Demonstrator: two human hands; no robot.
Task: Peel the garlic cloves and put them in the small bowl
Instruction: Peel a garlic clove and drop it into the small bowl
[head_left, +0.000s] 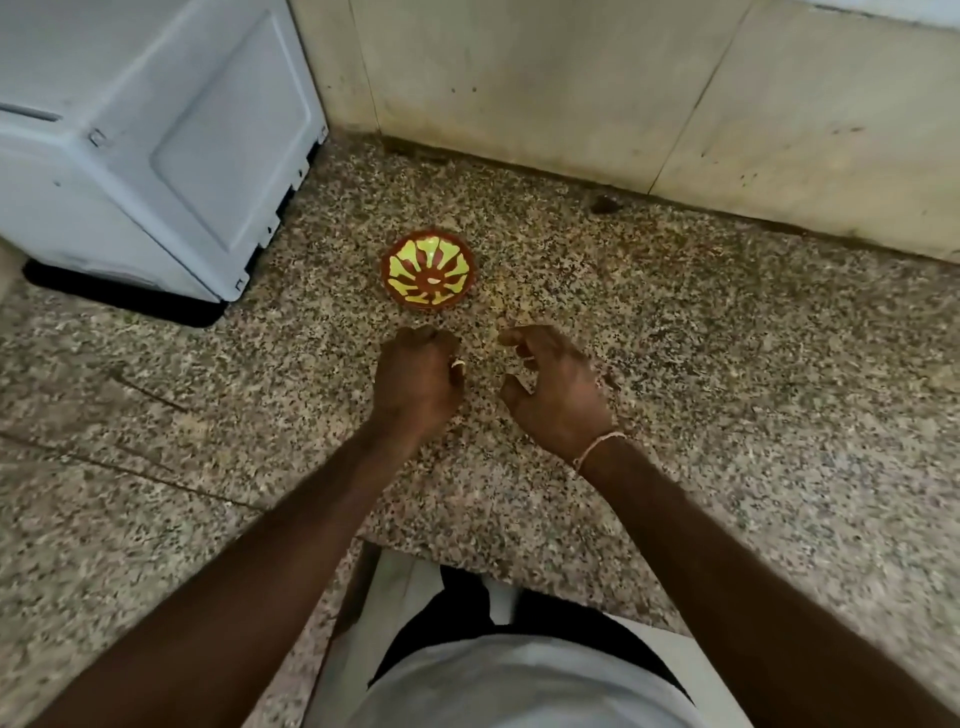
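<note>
Head view, looking down at a speckled stone bench (675, 322). The small bowl (429, 270), painted red and yellow, stands just above the centre of the frame; one pale piece, probably a peeled garlic clove (434, 281), lies at its bottom. Both hands hover just below the bowl, side by side with a gap of bare bench between them. The left hand (418, 382) is curled into a closed grip, and a small pale sliver (457, 365), either a garlic clove or a scrap of its skin, shows at the thumb side of the fist; what the rest of the fist encloses is hidden. The right hand (553, 387), marked by a thin thread band at the wrist (597, 448), has its fingers loosely hooked and spread; a faint pale fleck sits near a fingertip, too small to name, and the hand appears to hold nothing firmly. The relation that governs the coming move: the bowl lies directly above the left hand in the frame, its near rim just beyond the knuckles, while from the right hand it lies up and to the left. The left hand is thus the nearer, and a short forward reach would likely bring its contents over the rim. No long axis can be read for the held piece. A white appliance (156, 130) fills the upper left; a stained tiled wall (623, 78) runs along the top.
</note>
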